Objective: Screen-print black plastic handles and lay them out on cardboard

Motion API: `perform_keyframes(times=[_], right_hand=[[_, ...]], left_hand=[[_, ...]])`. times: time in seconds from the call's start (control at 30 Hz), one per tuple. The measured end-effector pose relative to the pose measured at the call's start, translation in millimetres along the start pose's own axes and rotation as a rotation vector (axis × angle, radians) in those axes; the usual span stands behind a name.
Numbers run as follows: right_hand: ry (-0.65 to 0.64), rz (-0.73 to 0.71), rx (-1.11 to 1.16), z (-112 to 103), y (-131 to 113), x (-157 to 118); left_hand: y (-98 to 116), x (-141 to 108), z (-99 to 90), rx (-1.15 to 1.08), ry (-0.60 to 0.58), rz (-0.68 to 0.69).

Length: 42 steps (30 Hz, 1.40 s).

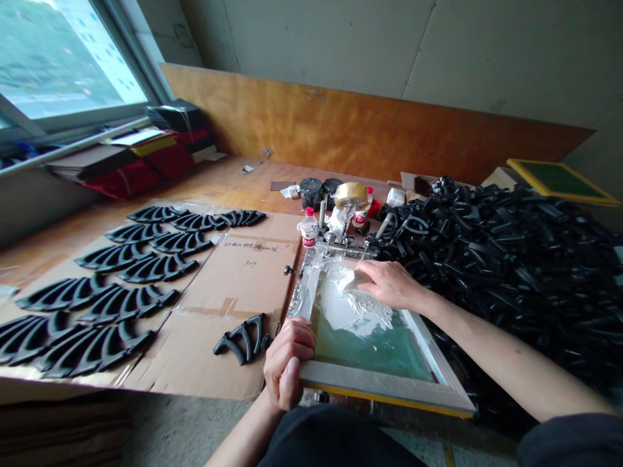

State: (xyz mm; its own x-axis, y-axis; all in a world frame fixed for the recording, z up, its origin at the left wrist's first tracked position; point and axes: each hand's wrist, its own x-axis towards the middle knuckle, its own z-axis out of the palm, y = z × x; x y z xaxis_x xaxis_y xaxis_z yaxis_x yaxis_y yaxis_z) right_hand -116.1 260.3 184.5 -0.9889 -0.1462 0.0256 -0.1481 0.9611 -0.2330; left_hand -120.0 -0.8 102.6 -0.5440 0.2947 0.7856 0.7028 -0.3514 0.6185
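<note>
A wooden-framed screen (pixel 374 376) with green mesh lies in front of me, hinged to metal clamps (pixel 348 243) at its far end. White paste (pixel 357 311) is spread over the upper part of the mesh. My left hand (pixel 291 360) is closed round the frame's near left corner. Over the paste near the far end is my right hand (pixel 389 283), its fingers bent round a pale, flat tool (pixel 351 280) that is partly hidden and smeared with paste.
Rows of curved black parts (pixel 121 295) lie on cardboard (pixel 233 279) at the left. A large heap of black parts (pixel 516 259) fills the right. Behind the clamps stand a red-capped bottle (pixel 308 228), dark tubs (pixel 310 192) and a tape roll (pixel 351 194).
</note>
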Motion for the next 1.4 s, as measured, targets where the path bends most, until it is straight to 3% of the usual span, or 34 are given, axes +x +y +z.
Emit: perform_keyframes(times=[0.23, 0.43, 0.53, 0.7, 0.83, 1.07, 1.23, 1.4], right_hand=[[0.032, 0.012, 0.120, 12, 13, 0], [-0.061, -0.014, 0.266, 3, 32, -8], [-0.022, -0.029, 0.319, 11, 33, -2], [0.044, -0.039, 0.219, 28, 27, 23], [0.087, -0.049, 0.175, 32, 21, 28], [-0.036, -0.035, 0.123, 15, 19, 11], [-0.011, 0.035, 0.023, 8, 10, 19], [-0.105, 0.125, -0.042, 1, 11, 31]], left_hand=[[5, 4, 2.6, 0.007, 0.024, 0.002], [3, 0, 1.7, -0.014, 0.015, -0.012], [3, 0, 2.0, -0.021, 0.023, -0.012], [3, 1, 1.7, -0.007, 0.026, -0.021], [3, 0, 1.3, -0.013, 0.034, -0.033], [3, -1, 2.4, 0.017, 0.038, -0.033], [2, -1, 2.2, -0.002, 0.042, -0.033], [4, 4, 1.6, 0.006, 0.044, -0.047]])
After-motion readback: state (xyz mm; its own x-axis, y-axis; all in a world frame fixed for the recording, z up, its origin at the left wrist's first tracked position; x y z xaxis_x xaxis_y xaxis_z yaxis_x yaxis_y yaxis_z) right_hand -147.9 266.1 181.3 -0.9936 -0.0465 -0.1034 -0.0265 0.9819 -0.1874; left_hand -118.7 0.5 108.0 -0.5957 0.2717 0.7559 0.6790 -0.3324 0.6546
